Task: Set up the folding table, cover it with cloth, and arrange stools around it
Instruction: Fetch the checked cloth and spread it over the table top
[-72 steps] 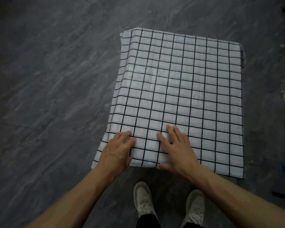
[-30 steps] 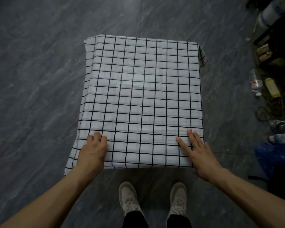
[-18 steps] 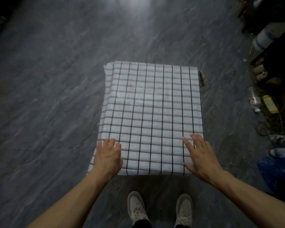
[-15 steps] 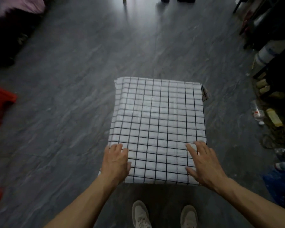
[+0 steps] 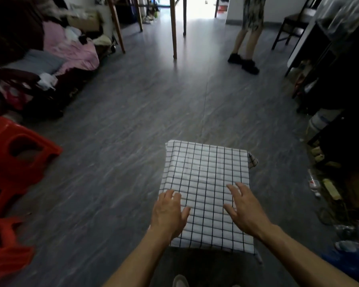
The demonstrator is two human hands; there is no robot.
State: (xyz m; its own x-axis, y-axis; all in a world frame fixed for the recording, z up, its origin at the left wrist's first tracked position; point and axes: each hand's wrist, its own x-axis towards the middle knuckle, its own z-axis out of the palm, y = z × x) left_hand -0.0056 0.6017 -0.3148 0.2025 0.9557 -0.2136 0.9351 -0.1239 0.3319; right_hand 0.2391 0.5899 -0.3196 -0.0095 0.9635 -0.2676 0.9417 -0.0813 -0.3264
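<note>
A white cloth with a black grid covers the small folding table below me; the table itself is hidden under it. My left hand hovers at the cloth's near left edge, fingers spread, holding nothing. My right hand is over the near right part of the cloth, fingers apart and empty. Whether either palm touches the cloth I cannot tell. Red plastic stools stand at the left edge of the view, a second red one nearer to me.
Another person stands at the far right of the grey floor. A cluttered sofa with pink bedding is far left. Wooden legs stand at the back. Dark shelving, bottles and clutter line the right side.
My head has tilted up, so the room, the stools and the person came into view. My hands slid apart from the cloth's middle to its near corners, then lifted slightly with fingers spread.
</note>
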